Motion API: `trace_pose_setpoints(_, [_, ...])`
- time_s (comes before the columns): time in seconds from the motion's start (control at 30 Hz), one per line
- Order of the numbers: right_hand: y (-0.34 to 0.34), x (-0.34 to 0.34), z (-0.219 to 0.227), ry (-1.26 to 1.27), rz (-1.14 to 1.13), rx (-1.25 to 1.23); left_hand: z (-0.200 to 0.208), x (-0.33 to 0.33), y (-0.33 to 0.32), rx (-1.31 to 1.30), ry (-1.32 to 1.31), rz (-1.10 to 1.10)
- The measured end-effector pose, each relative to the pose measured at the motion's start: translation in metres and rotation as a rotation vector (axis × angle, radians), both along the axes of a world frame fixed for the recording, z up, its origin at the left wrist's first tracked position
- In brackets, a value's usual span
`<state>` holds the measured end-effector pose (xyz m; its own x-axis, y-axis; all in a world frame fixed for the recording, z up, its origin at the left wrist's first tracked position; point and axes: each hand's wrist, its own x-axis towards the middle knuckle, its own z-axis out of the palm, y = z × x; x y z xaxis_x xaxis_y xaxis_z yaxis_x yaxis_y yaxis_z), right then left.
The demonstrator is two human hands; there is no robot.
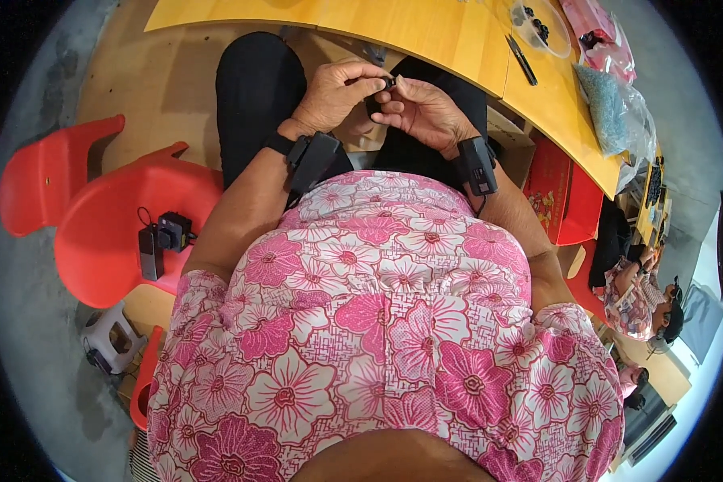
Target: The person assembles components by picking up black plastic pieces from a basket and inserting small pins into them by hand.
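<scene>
Above my lap, just off the near edge of the yellow table (426, 40), my two hands meet around a small black piece (390, 83). My left hand (337, 92) pinches it between thumb and forefinger from the left. From the right, the thumb and forefinger of my right hand (426, 112) close on the same piece, with the other fingers curled below. The piece is mostly covered by fingertips and too small to name. Each wrist carries a strapped black box, one on the left wrist (315, 161) and one on the right (477, 165).
On the table lie a black pen-like tool (521, 60), a clear tub (562, 48) with small black parts and a plastic bag (602, 108) of bluish bits. Red chairs (120, 233) stand at left, one bearing black devices (151, 251). Another person (631, 297) sits at far right.
</scene>
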<state>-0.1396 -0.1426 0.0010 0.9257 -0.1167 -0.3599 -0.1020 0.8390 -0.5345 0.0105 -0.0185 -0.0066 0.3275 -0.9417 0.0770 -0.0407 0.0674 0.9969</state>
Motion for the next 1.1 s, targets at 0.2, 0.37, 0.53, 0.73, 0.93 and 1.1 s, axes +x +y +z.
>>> trace_pose_setpoints(0.2, [-0.001,0.001,-0.002,-0.037,0.005,-0.036,0.004,-0.002,0.001,0.0,0.01,0.024])
trace_pose_setpoints(0.37, [0.001,0.003,0.001,-0.061,0.021,-0.138,0.0,-0.006,-0.002,-0.006,0.15,0.033])
trace_pose_setpoints(0.53, [0.007,0.005,0.01,-0.034,0.003,-0.328,-0.005,-0.007,-0.003,-0.017,0.306,-0.054])
trace_pose_setpoints(0.73, [0.022,0.009,0.022,0.09,-0.037,-0.51,0.003,-0.015,0.0,0.051,0.234,-0.082])
trace_pose_setpoints(0.93, [0.023,0.012,0.024,0.08,-0.055,-0.537,0.002,-0.014,0.001,0.011,0.249,-0.07])
trace_pose_setpoints(1.1, [0.023,0.015,0.022,0.107,-0.098,-0.524,0.005,-0.014,-0.002,0.016,0.255,-0.049])
